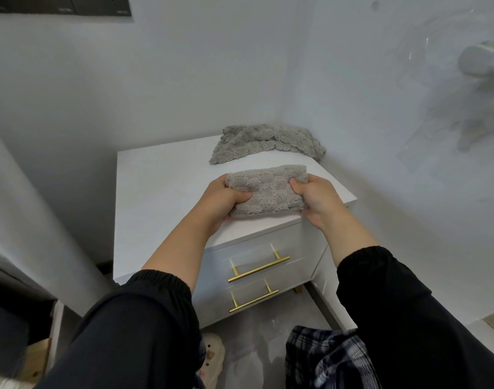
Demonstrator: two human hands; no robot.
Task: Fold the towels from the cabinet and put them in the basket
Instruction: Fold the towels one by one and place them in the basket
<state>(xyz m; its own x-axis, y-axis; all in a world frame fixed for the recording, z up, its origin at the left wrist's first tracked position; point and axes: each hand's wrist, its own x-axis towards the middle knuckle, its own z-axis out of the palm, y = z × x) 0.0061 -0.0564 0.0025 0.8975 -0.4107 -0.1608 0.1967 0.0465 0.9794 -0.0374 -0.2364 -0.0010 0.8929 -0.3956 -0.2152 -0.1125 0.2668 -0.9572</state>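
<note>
A white cabinet (167,175) with two brass bar handles (258,269) stood in a corner of pale grey walls (128,80). The floor (268,327) below was light and glossy, and a dark panel (57,5) hung at the upper left.

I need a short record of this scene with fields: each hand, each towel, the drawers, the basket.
left hand: grips left end of folded towel
right hand: grips its right end
folded towel: grey, above front of cabinet top
second towel: grey, crumpled, lying at back of cabinet top
drawers: two, closed, gold handles
basket: not in view
</note>
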